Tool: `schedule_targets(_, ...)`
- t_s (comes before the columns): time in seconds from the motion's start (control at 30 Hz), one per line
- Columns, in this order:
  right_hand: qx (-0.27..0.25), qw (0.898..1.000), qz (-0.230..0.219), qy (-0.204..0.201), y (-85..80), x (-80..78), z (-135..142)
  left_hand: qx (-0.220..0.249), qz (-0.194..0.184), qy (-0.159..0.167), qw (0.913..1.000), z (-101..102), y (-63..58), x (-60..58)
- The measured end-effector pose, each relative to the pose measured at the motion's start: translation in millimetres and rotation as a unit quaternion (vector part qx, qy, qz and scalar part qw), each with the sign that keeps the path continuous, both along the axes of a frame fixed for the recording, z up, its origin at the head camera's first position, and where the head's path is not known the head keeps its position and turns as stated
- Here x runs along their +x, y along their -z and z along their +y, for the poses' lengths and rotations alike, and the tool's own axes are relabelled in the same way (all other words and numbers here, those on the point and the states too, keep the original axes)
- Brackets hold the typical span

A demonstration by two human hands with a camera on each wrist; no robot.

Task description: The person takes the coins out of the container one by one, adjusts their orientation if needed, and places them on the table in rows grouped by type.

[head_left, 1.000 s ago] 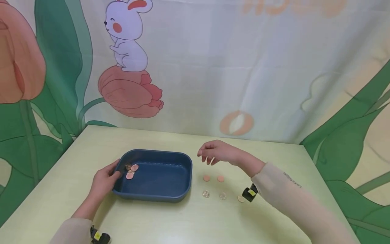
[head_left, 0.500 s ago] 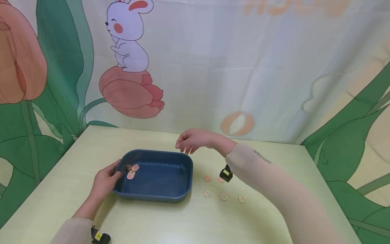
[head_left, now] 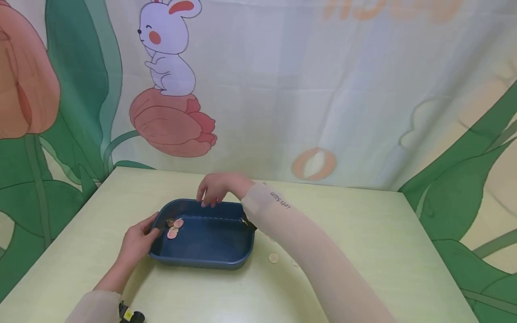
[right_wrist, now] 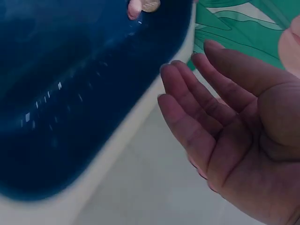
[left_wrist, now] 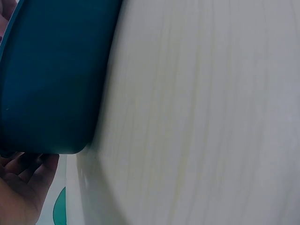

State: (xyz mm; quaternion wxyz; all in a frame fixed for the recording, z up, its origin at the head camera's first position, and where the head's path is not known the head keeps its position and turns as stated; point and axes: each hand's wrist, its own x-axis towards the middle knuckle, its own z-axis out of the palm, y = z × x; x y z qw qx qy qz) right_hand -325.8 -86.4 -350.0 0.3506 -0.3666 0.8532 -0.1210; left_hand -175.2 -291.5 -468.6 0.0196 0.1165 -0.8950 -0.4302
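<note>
A dark blue rectangular tray (head_left: 210, 261) with raised walls stands on the table. My left hand (head_left: 138, 237) grips its left end, the thumb over the rim and the fingers outside. In the left wrist view, the fingertips (left_wrist: 47, 164) show at the tray's outer wall. Inside, near the left end, lie several coppery and golden coins (head_left: 172, 233). My right hand (head_left: 214, 187) hangs over the tray's back rim, fingers pointing down. The right wrist view shows its palm and loosely bent fingers (right_wrist: 185, 124), with nothing visible between them.
To the right of the tray, a coin (head_left: 273, 258) lies on the pale table (head_left: 194, 296); another coin (head_left: 295, 263) is partly covered by the right sleeve (head_left: 315, 251). Behind the table hangs a printed curtain (head_left: 258, 89) with a rabbit and tulips.
My right hand has moved left, from above the loose coins to the tray's back rim. Its sleeve now hides some of those coins. My left hand stays on the tray.
</note>
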Motion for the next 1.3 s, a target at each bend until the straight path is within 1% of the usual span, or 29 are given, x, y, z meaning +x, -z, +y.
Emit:
schedule_targets(0.13, 0.010, 1.000, -0.006, 0.004, 17.9, 2.4, -14, 0.003, 0.002, 0.003, 1.0000, 0, -0.5, -0.2)
schedule_targets(0.17, 0.006, 1.000, 0.001, 0.005, 23.1, 4.4, -18, 0.002, 0.002, 0.003, 1.0000, 0, -1.0, 0.0)
schedule_targets(0.27, 0.000, 0.999, 0.044, 0.006, 37.7, 13.3, -28, 0.001, 0.005, 0.002, 1.0000, -1, -2.3, 0.5)
schedule_targets(0.37, -0.012, 0.996, 0.091, 0.002, 53.9, 23.2, -38, -0.001, 0.007, -0.001, 1.0000, -2, -3.6, 1.8)
schedule_targets(0.4, -0.014, 0.995, 0.101, 0.000, 58.4, 25.8, -42, -0.001, 0.009, -0.002, 1.0000, -2, -3.8, 2.1)
schedule_targets(0.5, -0.022, 0.992, 0.123, 0.004, 72.4, 30.5, -50, -0.003, 0.013, -0.004, 0.9999, -1, -4.1, 2.4)
schedule_targets(0.63, -0.038, 0.992, 0.121, 0.026, 86.6, 30.9, -56, -0.008, 0.015, -0.004, 0.9998, 0, -3.3, 0.1)
schedule_targets(0.73, -0.053, 0.991, 0.114, 0.039, 93.8, 28.8, -57, -0.006, 0.016, -0.001, 0.9999, 2, -3.3, -1.3)
schedule_targets(0.8, -0.060, 0.990, 0.118, 0.042, 97.3, 27.5, -58, -0.007, 0.018, 0.002, 0.9998, 2, -3.4, -1.7)
schedule_targets(0.93, -0.073, 0.988, 0.125, 0.049, 102.0, 27.0, -59, -0.009, 0.026, 0.002, 0.9996, 2, -3.5, -2.1)
schedule_targets(1.03, -0.078, 0.987, 0.129, 0.055, 104.5, 28.6, -61, -0.009, 0.023, -0.002, 0.9997, 1, -3.6, -1.2)
schedule_targets(1.3, -0.070, 0.987, 0.132, 0.067, 108.5, 33.5, -66, -0.007, 0.014, -0.010, 0.9998, -1, -1.8, 1.0)
